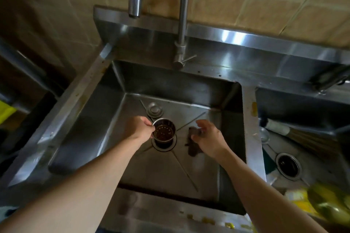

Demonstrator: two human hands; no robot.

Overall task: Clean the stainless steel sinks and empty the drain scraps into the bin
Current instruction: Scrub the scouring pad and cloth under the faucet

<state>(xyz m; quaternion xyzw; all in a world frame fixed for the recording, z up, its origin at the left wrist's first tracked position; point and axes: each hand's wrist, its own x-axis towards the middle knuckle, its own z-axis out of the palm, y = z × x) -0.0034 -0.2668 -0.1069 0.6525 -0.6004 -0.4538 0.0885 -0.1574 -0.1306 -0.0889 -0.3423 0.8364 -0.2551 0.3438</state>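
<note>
Steel strainer basket [164,130], perforated and holding brown scraps, is gripped at its rim by the left hand [141,128], just above the drain opening [164,144] in the middle of the near sink [85,115]. To its right, the right hand [207,136] hovers with fingers loosely spread over a dark cloth [193,146] lying on the sink floor. A curved tap [180,24] rises at the far edge; a second sink [306,149] lies to the right
</note>
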